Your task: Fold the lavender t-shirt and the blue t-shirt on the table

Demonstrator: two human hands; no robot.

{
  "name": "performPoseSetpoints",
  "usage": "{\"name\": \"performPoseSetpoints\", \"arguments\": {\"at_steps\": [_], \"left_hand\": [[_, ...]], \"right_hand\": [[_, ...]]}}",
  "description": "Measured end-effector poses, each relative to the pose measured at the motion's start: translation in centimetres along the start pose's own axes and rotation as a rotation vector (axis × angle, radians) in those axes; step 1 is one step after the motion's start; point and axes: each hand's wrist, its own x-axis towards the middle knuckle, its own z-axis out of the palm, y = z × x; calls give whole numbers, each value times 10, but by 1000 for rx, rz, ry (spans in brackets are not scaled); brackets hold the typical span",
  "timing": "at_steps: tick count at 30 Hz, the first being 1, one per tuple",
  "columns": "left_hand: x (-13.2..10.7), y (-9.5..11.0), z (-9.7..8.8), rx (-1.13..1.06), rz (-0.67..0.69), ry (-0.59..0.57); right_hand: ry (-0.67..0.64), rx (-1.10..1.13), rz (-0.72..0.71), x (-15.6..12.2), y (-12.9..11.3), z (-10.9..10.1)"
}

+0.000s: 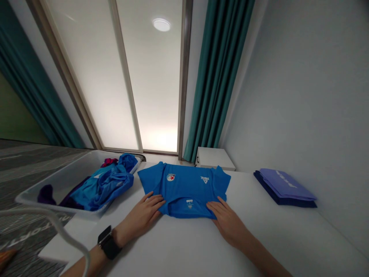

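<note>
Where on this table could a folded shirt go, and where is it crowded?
Bare white table lies between the blue T-shirt and the folded purple garments, and in front of the shirt, between the left hand and right hand. Crowded: the white tub of clothes beside the shirt.

Bright blue on white, with purple and teal around it

A bright blue T-shirt (pixel 184 188) lies on the white counter (pixel 276 246), with a round red-and-white badge (pixel 170 177), a small white logo (pixel 204 179) and a white collar label (pixel 189 204). The pale grey bin (pixel 66 181) holds a mix of blue and turquoise clothes (pixel 113 184), a deep purple cloth (pixel 46 195) and a magenta scrap (pixel 108 162). Farther along, a lavender shirt (pixel 284 184) with white lettering sits on a navy layer (pixel 266 190). Teal curtains (pixel 219 77) hang by the wall, and the carpet (pixel 31 169) is grey with paler streaks.
</note>
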Motion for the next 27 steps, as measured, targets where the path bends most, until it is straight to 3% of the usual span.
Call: {"name": "performPoseSetpoints", "arguments": {"at_steps": [5, 10, 15, 19, 23, 27], "left_hand": [[-4, 9, -5, -11, 11, -1], [9, 27, -4, 42, -8, -49], [18, 15, -21, -155, 27, -72], [14, 20, -27, -208, -18, -65], [9, 37, -13, -108, 2, -86], [13, 40, 0, -4, 30, -79]], "right_hand": [[-1, -56, 7, -4, -3, -1], [-60, -130, -1, 1, -4, 6], [-200, 15, 38, 14, 2, -21], [-94, -21, 116, 18, 3, -27], [-12, -63, 136, 5, -3, -5], [71, -89, 91, -5, -2, 10]]}}
